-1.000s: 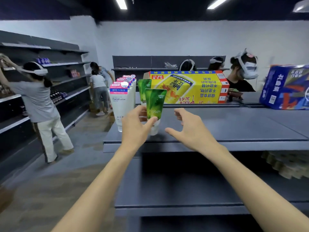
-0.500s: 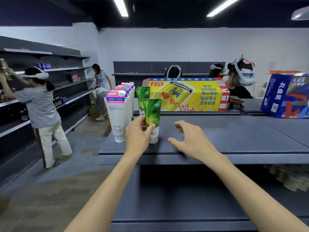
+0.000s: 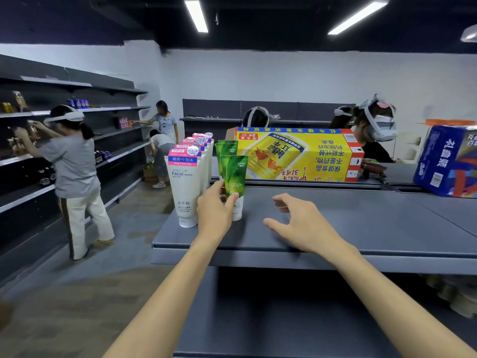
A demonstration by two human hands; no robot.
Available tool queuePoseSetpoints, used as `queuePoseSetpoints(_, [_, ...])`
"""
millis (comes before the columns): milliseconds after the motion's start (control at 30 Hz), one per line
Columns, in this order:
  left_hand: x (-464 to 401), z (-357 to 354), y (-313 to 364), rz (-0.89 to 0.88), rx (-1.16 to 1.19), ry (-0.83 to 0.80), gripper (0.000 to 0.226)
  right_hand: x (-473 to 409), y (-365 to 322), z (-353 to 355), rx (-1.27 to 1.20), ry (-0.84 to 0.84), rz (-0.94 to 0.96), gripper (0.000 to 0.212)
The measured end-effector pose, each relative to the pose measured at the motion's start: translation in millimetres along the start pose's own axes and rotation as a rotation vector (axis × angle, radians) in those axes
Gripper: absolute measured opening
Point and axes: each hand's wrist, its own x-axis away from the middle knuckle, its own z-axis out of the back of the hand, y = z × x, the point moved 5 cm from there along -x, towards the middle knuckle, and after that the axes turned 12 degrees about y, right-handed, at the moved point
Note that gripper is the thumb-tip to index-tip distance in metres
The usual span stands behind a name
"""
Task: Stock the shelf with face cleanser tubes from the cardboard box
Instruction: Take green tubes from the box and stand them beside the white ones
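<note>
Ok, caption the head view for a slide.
Left hand holds a green tube upright on the shelf; right hand hovers open.

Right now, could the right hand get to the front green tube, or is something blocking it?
Probably yes. The right hand hovers open beside the green tube, with only bare shelf between them. The left hand already holds the tube's lower part, so only its right side is free.

Two ceiling strip lights [image 3: 196, 15] bright against dark ceiling; white wall evenly lit. Soft shadows under shelf [image 3: 309, 259]. Wide-angle bending at edges; slight blur throughout.
</note>
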Motion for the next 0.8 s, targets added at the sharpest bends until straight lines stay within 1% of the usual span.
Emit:
queuePoseSetpoints(167, [11.2,-0.2,-1.8,0.011,-0.015,0.071,0.030,0.0,3.2,-3.2,-0.007,-0.015,-0.002,0.057])
queuePoseSetpoints(267, [16.0,-3.9,-3.2,0.015,-0.153,0.088,0.042,-0.6,4.6,-3.6,-0.013,-0.015,-0.008,0.057])
queuePoseSetpoints(333, [14.8,-6.5,-1.8,0.015,-0.218,0.076,0.040,-1.6,5.0,-3.1,-0.017,-0.014,-0.006,0.057])
queuePoseSetpoints(500, [7.1,-12.4,2.1,0.022,-0.268,0.070,0.032,-4.6,4.8,-0.3,-0.031,0.000,-0.003,0.055])
queuePoseSetpoints(600, [2.6,-19.6,4.3,-0.005,-0.337,0.058,0.035,-5.5,3.2,-0.9,-0.033,-0.003,0.004,0.054])
queuePoseSetpoints(700, [-3.9,-27.4,1.9,0.010,-0.389,0.053,0.041,-4.7,3.1,-1.2,-0.033,-0.007,0.006,0.053])
queuePoseSetpoints(800, [-11.2,-34.4,-2.4,0.017,-0.440,0.056,0.042,-3.6,6.8,0.5,-0.019,-0.006,0.001,0.053])
